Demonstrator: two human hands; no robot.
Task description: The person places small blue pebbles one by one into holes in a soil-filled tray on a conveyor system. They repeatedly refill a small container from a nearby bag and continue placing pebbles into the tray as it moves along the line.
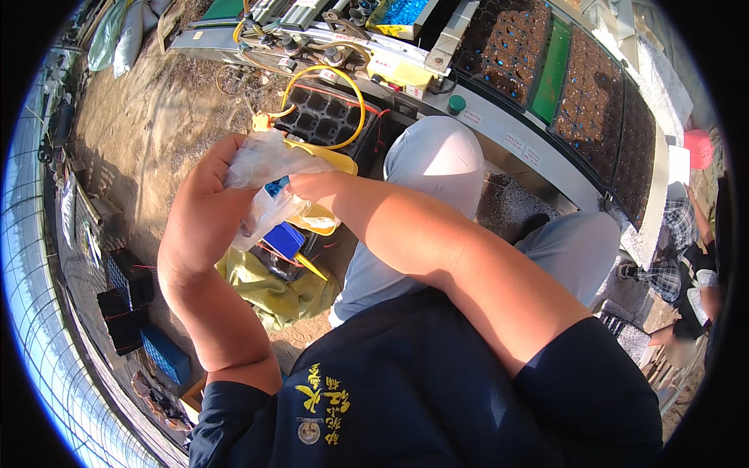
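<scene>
My left hand (205, 202) grips one side of a crumpled, translucent plastic bag (263, 159). On the bag's other side my right hand (313, 186) holds the plastic, its fingers partly hidden. Bright blue grains (276, 186) show between the hands; whether they lie inside the bag or beneath it, I cannot tell. Just below the bag is a yellow container (340, 161), largely covered by the plastic and my right hand. Under the hands lies a blue box-like object (284, 240), beside a yellow pointed piece (311, 267).
A seeding machine (497, 126) runs across the top right, carrying soil-filled seedling trays (585, 99) dotted with blue grains. Black cell trays (319, 117) stand beside it, behind a looped yellow hose (358, 88). Dark crates (130, 278) sit at left. Another person (693, 281) is at far right.
</scene>
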